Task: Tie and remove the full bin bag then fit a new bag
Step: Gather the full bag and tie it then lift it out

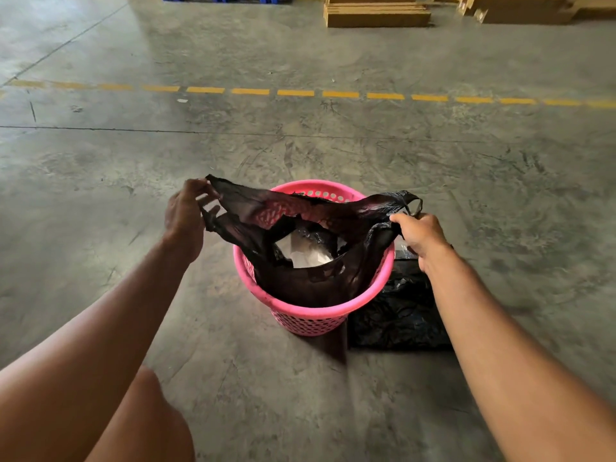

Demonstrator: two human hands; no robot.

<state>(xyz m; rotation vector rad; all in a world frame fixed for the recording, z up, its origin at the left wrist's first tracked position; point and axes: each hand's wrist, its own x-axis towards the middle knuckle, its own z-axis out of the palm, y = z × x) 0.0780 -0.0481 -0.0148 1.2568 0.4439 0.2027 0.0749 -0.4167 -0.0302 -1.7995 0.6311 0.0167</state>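
Left hand (186, 213): raised over the concrete floor (100, 181), fingers pinched on the left handle of the black bin bag (300, 281), pulling it outward.

Black bin bag: seated in the pink perforated basket (310, 320), which stands between the two hands and below them. Mouth stretched wide from hand to hand; white crumpled waste (306, 253) visible inside.

Right hand (421, 233): closed on the bag's right handle, a loop of it poking out above the knuckles.

Folded black bags (398, 315): a flat pack on the floor beneath the right forearm, touching the basket's right side.

Dashed yellow line (296, 92): across the floor, well beyond both hands.

Cardboard stacks (378, 15): farther still.
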